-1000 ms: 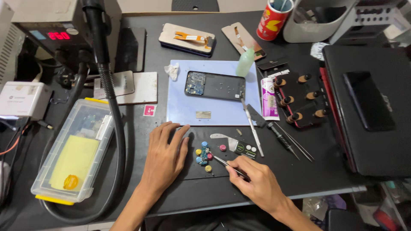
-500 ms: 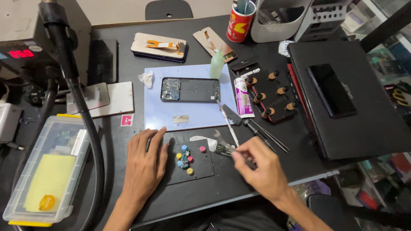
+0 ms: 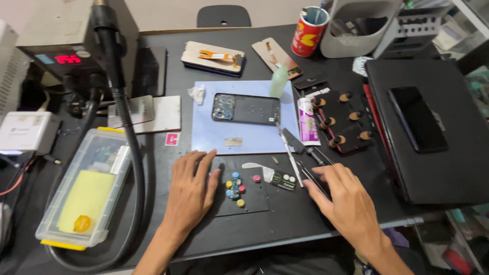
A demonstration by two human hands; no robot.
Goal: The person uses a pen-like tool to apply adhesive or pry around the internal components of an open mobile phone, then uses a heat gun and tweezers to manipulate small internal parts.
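Right hand [image 3: 342, 196] lies fingers down over slim dark tools [image 3: 313, 175] on the bench [image 3: 285, 229]; whether it grips one, cannot tell. The tools' long axes run up-left toward the opened phone [image 3: 246, 108] on the blue mat [image 3: 209, 137]. Left hand [image 3: 192, 189] rests flat and open, empty, fingertips on the small black pad [image 3: 254, 201] beside coloured caps [image 3: 235, 187], farther from the tools.

My head view is evenly lit from overhead, bright enough to read detail across the dark workbench [image 3: 285, 224], with only soft shadows under my left hand [image 3: 191, 191] and right hand [image 3: 346, 203]. A mild sheen lies on the blue mat [image 3: 209, 137]. Edges bow slightly and soften; the centre stays sharp.
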